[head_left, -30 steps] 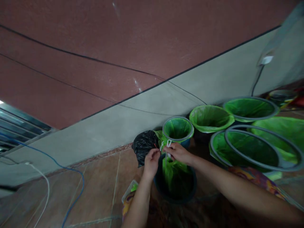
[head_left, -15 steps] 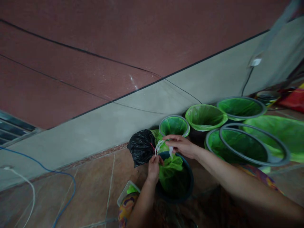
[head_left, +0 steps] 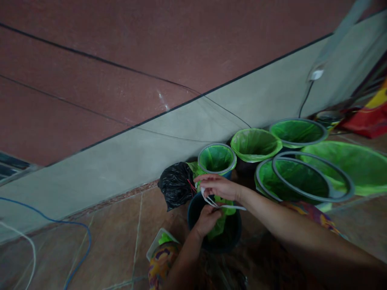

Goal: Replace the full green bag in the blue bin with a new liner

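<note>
My left hand (head_left: 208, 219) is closed around the gathered top of a thin green plastic bag (head_left: 218, 228), above a dark bin (head_left: 193, 209). The lower part of the bag hangs inside that bin. A white string (head_left: 209, 200) loops up from my left fist, and one end of it sticks out to the right. My right hand (head_left: 219, 187), just above, has its bent fingers hooked on the loop; its fingertips are partly hidden. Left of both hands sits a tied black plastic bag (head_left: 175, 185) with red string at its neck.
Several bins lined with green bags stand on the right, including a small grey-rimmed bin (head_left: 217, 158). A loose grey ring (head_left: 352, 187) lies across one bin. A white tray (head_left: 155, 243) is near my knee. A blue cable (head_left: 87, 235) runs over the tiles by the wall.
My left hand has shifted right, over the bin, with the green bag's top. The white string has swung into a wider loop with one end out to the right. The view has moved slightly.
</note>
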The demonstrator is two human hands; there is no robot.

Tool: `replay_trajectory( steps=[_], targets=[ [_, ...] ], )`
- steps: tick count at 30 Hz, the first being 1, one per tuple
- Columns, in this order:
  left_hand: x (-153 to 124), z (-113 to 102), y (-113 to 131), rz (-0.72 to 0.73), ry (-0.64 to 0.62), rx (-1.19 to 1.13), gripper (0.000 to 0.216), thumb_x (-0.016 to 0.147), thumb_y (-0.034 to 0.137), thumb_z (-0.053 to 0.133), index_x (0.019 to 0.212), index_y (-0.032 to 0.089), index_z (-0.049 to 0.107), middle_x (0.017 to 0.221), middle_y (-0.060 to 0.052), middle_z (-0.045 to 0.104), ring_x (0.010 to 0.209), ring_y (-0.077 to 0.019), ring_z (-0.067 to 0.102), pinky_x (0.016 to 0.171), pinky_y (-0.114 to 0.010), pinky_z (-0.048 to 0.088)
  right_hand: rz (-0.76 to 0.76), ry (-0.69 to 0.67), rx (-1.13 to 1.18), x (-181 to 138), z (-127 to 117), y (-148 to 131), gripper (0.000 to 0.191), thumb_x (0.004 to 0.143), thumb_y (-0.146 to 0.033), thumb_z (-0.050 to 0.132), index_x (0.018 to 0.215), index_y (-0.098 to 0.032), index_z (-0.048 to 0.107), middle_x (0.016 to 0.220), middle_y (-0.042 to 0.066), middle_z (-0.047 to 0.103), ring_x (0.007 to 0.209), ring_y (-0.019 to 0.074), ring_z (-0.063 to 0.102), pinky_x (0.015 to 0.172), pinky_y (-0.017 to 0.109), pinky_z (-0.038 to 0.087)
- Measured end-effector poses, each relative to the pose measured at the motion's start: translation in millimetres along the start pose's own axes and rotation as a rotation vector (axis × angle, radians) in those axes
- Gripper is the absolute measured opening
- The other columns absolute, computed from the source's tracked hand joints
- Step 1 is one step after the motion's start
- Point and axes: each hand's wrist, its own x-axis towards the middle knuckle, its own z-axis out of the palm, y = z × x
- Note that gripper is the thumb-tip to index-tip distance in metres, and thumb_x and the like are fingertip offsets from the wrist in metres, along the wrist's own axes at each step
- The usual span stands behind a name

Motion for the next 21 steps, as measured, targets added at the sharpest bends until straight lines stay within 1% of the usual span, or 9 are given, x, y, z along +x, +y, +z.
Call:
replay_trajectory(
  steps=[3, 5, 6, 8, 10, 13, 17, 19, 21],
  targets=[
    [1.3, -6.1, -6.5, 0.021, 0.104, 0.048, 0.044, 0.083, 0.055, 0.062, 0.071, 0.014, 0.068, 0.056, 0.004, 0.044, 0.055, -0.0099, 0.034, 0.056, -0.026, 0.029, -0.055, 0.245, -0.208, 4.2, -12.0, 2.7, 0.048, 0.08, -0.039, 0.074, 0.122, -0.019, 0.062, 0.095, 0.006, 0.07, 0.078, 0.015, 0.066, 0.077, 0.033, 0.055],
    [4.2, -11.5, -11.8, 0.036, 0.197, 0.04, 0.052, 0.083, 0.064, 0.059, 0.064, 0.015, 0.062, 0.056, 0.004, 0.042, 0.055, -0.01, 0.034, 0.056, -0.026, 0.028, -0.07, 0.382, -0.558, 3.0, -19.2, 5.3, 0.05, 0.081, -0.039, 0.072, 0.125, -0.019, 0.061, 0.112, 0.011, 0.07, 0.095, 0.0219, 0.067, 0.086, 0.039, 0.054],
    [5.7, -14.3, -13.9, 0.039, 0.236, 0.021, 0.054, 0.082, 0.066, 0.059, 0.064, 0.015, 0.061, 0.056, 0.004, 0.042, 0.056, -0.0102, 0.035, 0.057, -0.026, 0.028, -0.054, 0.39, -0.753, 0.7, -21.6, 6.9, 0.051, 0.08, -0.038, 0.072, 0.125, -0.017, 0.062, 0.117, 0.014, 0.069, 0.102, 0.0255, 0.067, 0.09, 0.042, 0.052],
    [8.2, -19.2, -16.6, 0.047, 0.287, -0.02, 0.055, 0.079, 0.068, 0.061, 0.066, 0.015, 0.062, 0.058, 0.004, 0.045, 0.058, -0.0108, 0.037, 0.057, -0.026, 0.03, 0.03, 0.28, -1.078, -7.4, -22.9, 11.2, 0.052, 0.079, -0.038, 0.072, 0.123, -0.013, 0.064, 0.12, 0.017, 0.069, 0.11, 0.0311, 0.065, 0.096, 0.044, 0.05],
    [9.3, -22.3, -16.8, 0.051, 0.292, -0.059, 0.055, 0.077, 0.069, 0.063, 0.069, 0.014, 0.065, 0.06, 0.002, 0.049, 0.059, -0.0114, 0.041, 0.057, -0.025, 0.032, 0.127, 0.126, -1.289, -18.3, -19.3, 17.3, 0.048, 0.081, -0.035, 0.069, 0.122, -0.01, 0.065, 0.117, 0.019, 0.07, 0.109, 0.0335, 0.066, 0.095, 0.044, 0.05],
    [8.7, -23.7, -14.1, 0.038, 0.316, -0.098, 0.054, 0.076, 0.068, 0.066, 0.071, 0.014, 0.068, 0.06, 0.002, 0.052, 0.058, -0.0114, 0.043, 0.056, -0.024, 0.033, 0.227, 0.064, -1.52, -32.7, -9.4, 27.4, 0.032, 0.085, -0.02, 0.06, 0.114, -0.009, 0.069, 0.11, 0.02, 0.073, 0.105, 0.0345, 0.069, 0.088, 0.041, 0.052],
    [8.3, -25.7, -9.3, 0.029, 0.389, -0.008, 0.047, 0.081, 0.057, 0.065, 0.08, 0.012, 0.076, 0.059, 0.0, 0.059, 0.056, -0.0128, 0.05, 0.056, -0.026, 0.038, 0.277, -0.005, -1.675, -40.1, 0.2, 34.8, 0.032, 0.088, -0.008, 0.045, 0.099, -0.011, 0.075, 0.102, 0.021, 0.075, 0.097, 0.0324, 0.072, 0.076, 0.035, 0.052],
    [8.5, -28.2, -6.1, 0.034, 0.402, 0.055, 0.036, 0.081, 0.046, 0.066, 0.088, 0.012, 0.078, 0.064, -0.002, 0.066, 0.059, -0.0154, 0.057, 0.059, -0.028, 0.044, 0.291, -0.118, -1.683, -41.2, 1.9, 35.2, 0.029, 0.085, -0.006, 0.048, 0.093, -0.011, 0.076, 0.096, 0.02, 0.076, 0.091, 0.0307, 0.073, 0.071, 0.032, 0.051],
    [7.5, -30.5, -2.0, 0.036, 0.395, 0.098, 0.021, 0.078, 0.032, 0.069, 0.087, 0.015, 0.078, 0.071, -0.003, 0.071, 0.066, -0.0187, 0.063, 0.067, -0.031, 0.048, 0.339, -0.222, -1.666, -42.6, 1.6, 34.0, 0.024, 0.084, -0.009, 0.053, 0.087, -0.011, 0.076, 0.088, 0.018, 0.076, 0.084, 0.0291, 0.073, 0.066, 0.03, 0.049]
  ],
)
